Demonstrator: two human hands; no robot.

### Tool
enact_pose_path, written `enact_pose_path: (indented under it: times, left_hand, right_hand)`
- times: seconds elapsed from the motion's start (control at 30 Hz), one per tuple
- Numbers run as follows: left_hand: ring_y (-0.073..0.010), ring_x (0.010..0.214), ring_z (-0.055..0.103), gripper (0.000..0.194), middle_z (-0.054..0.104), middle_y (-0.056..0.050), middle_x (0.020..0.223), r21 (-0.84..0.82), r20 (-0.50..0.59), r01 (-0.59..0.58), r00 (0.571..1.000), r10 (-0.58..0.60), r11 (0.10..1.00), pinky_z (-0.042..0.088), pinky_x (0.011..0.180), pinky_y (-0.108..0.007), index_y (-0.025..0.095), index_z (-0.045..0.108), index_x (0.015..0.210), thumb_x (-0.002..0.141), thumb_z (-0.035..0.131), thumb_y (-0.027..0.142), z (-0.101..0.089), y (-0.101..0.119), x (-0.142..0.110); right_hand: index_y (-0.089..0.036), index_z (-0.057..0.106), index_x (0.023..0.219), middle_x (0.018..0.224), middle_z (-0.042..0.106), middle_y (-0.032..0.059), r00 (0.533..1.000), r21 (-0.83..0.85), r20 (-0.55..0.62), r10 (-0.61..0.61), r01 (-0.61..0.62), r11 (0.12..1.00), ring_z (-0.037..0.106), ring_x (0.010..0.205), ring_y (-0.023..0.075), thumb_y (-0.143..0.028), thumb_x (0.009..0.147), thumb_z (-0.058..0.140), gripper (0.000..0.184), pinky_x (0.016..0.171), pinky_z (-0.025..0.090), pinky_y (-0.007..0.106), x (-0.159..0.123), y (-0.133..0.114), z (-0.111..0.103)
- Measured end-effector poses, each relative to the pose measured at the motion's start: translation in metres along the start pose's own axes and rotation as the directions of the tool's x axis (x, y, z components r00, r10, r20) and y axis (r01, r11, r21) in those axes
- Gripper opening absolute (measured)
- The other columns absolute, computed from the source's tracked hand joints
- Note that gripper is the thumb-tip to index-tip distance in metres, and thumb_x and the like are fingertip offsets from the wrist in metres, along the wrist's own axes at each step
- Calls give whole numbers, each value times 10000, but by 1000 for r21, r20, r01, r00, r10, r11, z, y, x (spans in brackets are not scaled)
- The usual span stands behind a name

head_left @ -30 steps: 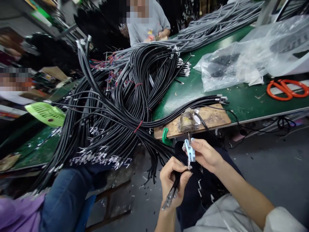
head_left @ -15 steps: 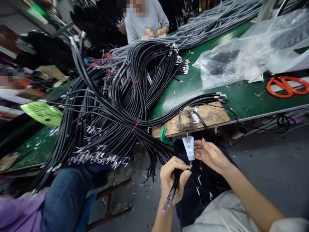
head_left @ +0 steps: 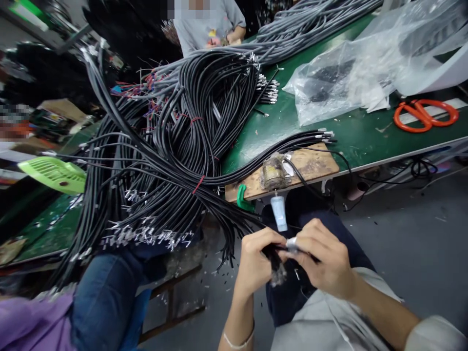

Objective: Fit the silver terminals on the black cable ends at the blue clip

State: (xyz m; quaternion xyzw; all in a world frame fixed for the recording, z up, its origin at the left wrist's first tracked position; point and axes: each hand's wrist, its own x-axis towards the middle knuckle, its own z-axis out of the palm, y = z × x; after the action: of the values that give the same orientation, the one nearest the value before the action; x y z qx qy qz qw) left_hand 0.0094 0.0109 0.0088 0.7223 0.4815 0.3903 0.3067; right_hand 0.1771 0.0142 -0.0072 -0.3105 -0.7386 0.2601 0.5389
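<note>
My left hand [head_left: 256, 261] is closed around a small bunch of black cables [head_left: 275, 263] with bare metal ends, held over my lap. My right hand [head_left: 321, 256] pinches one cable end right beside the left hand; a taped fingertip shows. Just above the hands a pale blue tip [head_left: 279, 216] points down from a small motor tool [head_left: 274, 171] fixed on a wooden board [head_left: 314, 168] at the table edge. A big heap of black cables [head_left: 183, 146] covers the green table [head_left: 365, 136] to the left.
Orange scissors [head_left: 424, 114] and a clear plastic bag [head_left: 351, 78] lie on the right of the table. A green clamp [head_left: 241, 199] holds the board. A light green fan [head_left: 54, 173] sits far left. Another person [head_left: 208, 24] works at the far side; a blue-jeaned leg [head_left: 106, 297] is at lower left.
My right hand has left the blue tip and come down to the left hand, now pinching a cable end. The left hand's bunch has turned more level. The view has shifted slightly.
</note>
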Motion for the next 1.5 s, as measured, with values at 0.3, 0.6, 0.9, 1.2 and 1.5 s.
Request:
enact_pose_path:
  times: [0.3,0.6,0.9,1.2,1.5]
  left_hand:
    - [-129,631,614,133,674,-34,760,23,-115,7,993,-5,1000,488,602,-224,170,684,896,799,660,83,6,3,-15]
    - [-105,599,529,104,555,9,682,72,-193,90,978,-75,993,400,562,-193,164,597,758,862,590,172,19,8,-13]
    - [-92,538,478,327,494,16,596,54,-84,111,991,-106,992,339,537,-204,160,521,624,943,455,181,15,10,-14]
    - [-89,532,486,255,516,20,598,36,-76,102,992,-99,994,354,533,-197,155,570,656,905,521,182,13,7,-16]
    - [-91,539,477,209,511,32,598,88,-195,143,973,-124,986,362,535,-198,154,560,649,845,625,179,20,8,-17]
  right_hand:
    - [-143,612,815,709,591,40,981,129,-151,120,-101,987,488,655,144,-7,821,567,143,641,425,319,1,11,11]
    - [-175,621,631,658,478,-5,743,766,58,667,-462,448,451,634,129,-216,857,578,234,590,364,271,-10,9,35]
    - [-159,696,736,661,583,8,657,754,336,675,-617,226,492,576,112,-321,766,665,167,542,382,241,-5,24,20]
    - [-169,587,682,631,530,-16,827,623,125,548,-495,605,505,558,109,-285,782,718,202,517,417,235,-2,22,19]
    - [-150,594,792,712,641,54,995,-67,-75,68,-73,995,544,684,171,-81,801,652,91,709,448,360,-2,20,7]
